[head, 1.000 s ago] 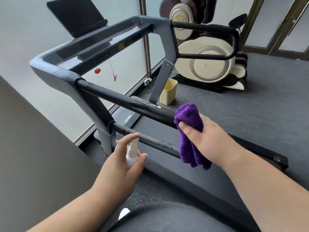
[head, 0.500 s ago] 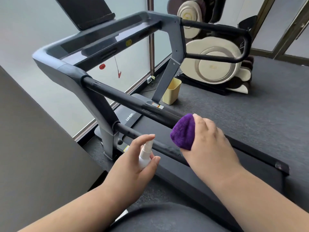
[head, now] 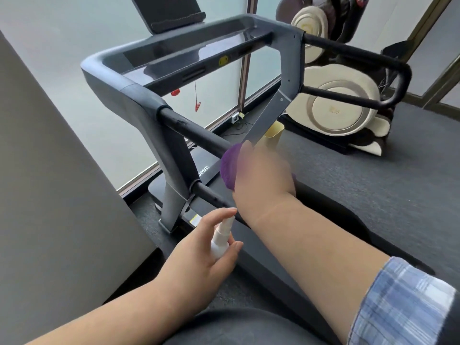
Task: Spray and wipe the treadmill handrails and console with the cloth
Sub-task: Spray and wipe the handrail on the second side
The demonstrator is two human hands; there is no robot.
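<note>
While grey carpet [head: 373, 175] spreads, cloth [head: 227, 168] meets handrail [head: 196, 135].

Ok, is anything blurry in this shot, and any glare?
Head view: the right hand and purple cloth on the handrail are motion-blurred; the left hand with the spray bottle is sharp; soft window reflections on the glossy console; wide-angle bending at the edges.

Blurred right hand [head: 261, 175], seemingly gripping purple cloth [head: 229, 168] on handrail [head: 196, 134].
</note>
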